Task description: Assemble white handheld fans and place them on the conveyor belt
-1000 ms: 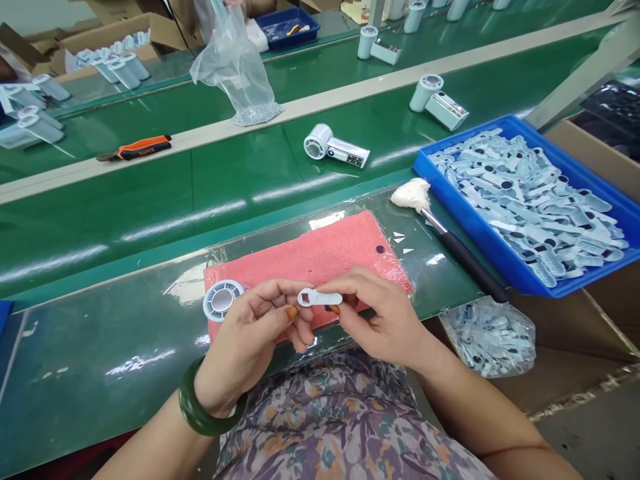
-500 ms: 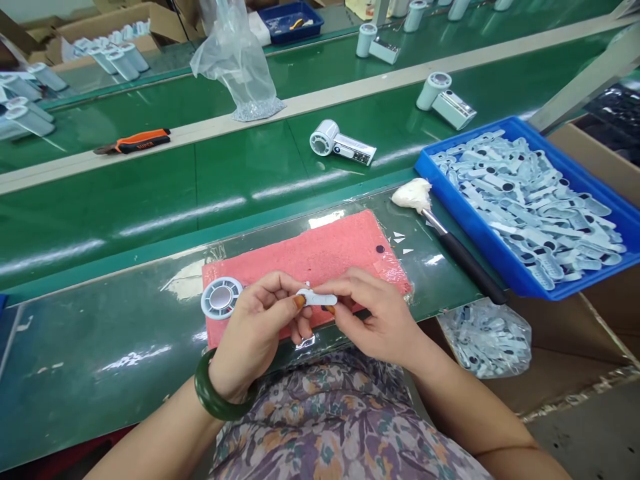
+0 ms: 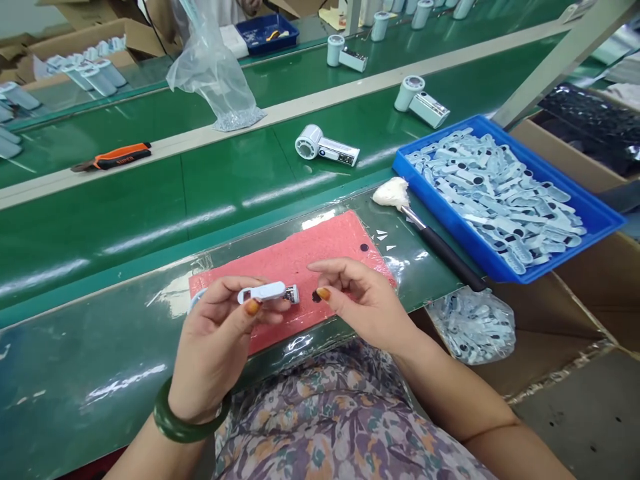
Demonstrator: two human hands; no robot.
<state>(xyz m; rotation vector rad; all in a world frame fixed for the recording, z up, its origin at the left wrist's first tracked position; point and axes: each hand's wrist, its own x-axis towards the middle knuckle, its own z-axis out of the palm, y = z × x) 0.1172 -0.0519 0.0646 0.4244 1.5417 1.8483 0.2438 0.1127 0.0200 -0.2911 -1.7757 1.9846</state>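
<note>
pale blue plastic piece (image 3: 265,292) lies lengthwise in the left hand (image 3: 217,333), gripped close, the thumb pressed on its near edge and the fingers behind, above the pink mat (image 3: 320,247). just past its right end sticks out a silvery handle end (image 3: 293,294); whether the two touch cannot be told. the right hand (image 3: 367,303) holds its thumb and forefinger well apart, the forefinger pointing left. a black disc (image 3: 317,295) shows right at that thumb's tip, and whether it is touched can't be made out.

a pale round rim (image 3: 194,300) peeks from behind the left hand, at the mat's left edge. another dark disc (image 3: 365,247) sits near the mat's right edge, with small white scraps (image 3: 381,235) just beyond.

further right, a black-handled tool (image 3: 445,250) with a white wrapped head lies slanting beside the blue tray (image 3: 537,270), which is heaped with pale pieces (image 3: 495,193). a clear bag (image 3: 473,327) of similar parts is below the tray, by a carton.

on the green belt (image 3: 225,193) beyond rests a pale device (image 3: 325,145), and orange-handled pliers (image 3: 120,156) lie over the light rail to the left.
</note>
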